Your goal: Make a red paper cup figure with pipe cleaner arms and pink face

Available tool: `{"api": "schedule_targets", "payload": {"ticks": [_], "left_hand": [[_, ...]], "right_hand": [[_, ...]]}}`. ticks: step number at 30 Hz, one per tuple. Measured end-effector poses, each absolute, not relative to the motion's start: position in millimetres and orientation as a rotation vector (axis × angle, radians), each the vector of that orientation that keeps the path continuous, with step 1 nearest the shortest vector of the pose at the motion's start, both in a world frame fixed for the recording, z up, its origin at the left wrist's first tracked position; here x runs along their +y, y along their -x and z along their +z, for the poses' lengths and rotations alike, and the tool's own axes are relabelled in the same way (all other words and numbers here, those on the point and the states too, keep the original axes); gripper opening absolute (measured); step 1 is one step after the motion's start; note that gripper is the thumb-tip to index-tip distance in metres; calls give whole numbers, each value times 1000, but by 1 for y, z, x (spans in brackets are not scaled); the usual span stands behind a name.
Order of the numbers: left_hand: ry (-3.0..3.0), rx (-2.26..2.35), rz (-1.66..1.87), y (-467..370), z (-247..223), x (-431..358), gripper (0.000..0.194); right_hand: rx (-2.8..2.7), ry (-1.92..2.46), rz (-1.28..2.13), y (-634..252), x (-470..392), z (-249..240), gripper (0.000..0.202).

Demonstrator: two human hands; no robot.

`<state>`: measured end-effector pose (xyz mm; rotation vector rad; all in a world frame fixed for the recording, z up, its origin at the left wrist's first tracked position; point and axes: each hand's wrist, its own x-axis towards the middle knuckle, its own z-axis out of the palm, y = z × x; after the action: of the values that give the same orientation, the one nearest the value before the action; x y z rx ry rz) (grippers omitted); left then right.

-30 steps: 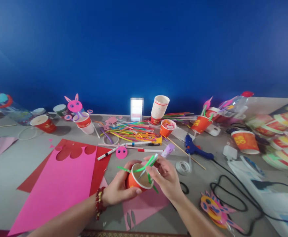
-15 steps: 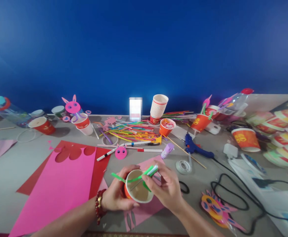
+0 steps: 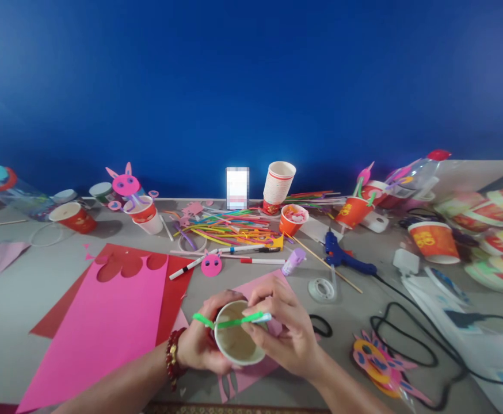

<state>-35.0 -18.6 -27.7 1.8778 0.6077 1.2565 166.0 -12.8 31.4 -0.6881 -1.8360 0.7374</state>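
My left hand (image 3: pixel 204 339), with a red bead bracelet at its wrist, is wrapped round a paper cup (image 3: pixel 238 351) whose open mouth faces me. A green pipe cleaner (image 3: pixel 229 323) crosses the cup's mouth, and one end sticks out past the left rim. My right hand (image 3: pixel 286 328) pinches the other end above the right rim, together with a pale strip. Beneath the cup lies a light pink sheet (image 3: pixel 255 282) with cut-outs. Just beyond my hands is a pink animal face cutout (image 3: pixel 211 264).
Red and bright pink sheets (image 3: pixel 134 305) lie at the left. Several pipe cleaners (image 3: pixel 234 227), markers and a glue stick (image 3: pixel 293 262) are spread ahead. To the right are a blue glue gun (image 3: pixel 346 256) with its cord, a tape roll (image 3: pixel 321 290) and stacked cups (image 3: pixel 502 241).
My right hand has brought its end of the green pipe cleaner lower, so the pipe cleaner lies straighter across the cup's mouth. The cup has shifted slightly left and nearer me.
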Motion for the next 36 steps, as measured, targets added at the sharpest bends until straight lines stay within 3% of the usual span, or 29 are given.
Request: {"api": "schedule_targets", "payload": {"ticks": [11,27,36], "left_hand": [[-1704,600,1103,37,-45,-19,86],[-1583,556,1091,33,-33,-17,78],[-1491,528,1083,32,-32,-18,76]], "right_hand": [[-1744,805,957,-165,-9,23,4],[-1645,858,1176,-168,1,23,30],[-1631,874,1255,-170,4,13,26]]}}
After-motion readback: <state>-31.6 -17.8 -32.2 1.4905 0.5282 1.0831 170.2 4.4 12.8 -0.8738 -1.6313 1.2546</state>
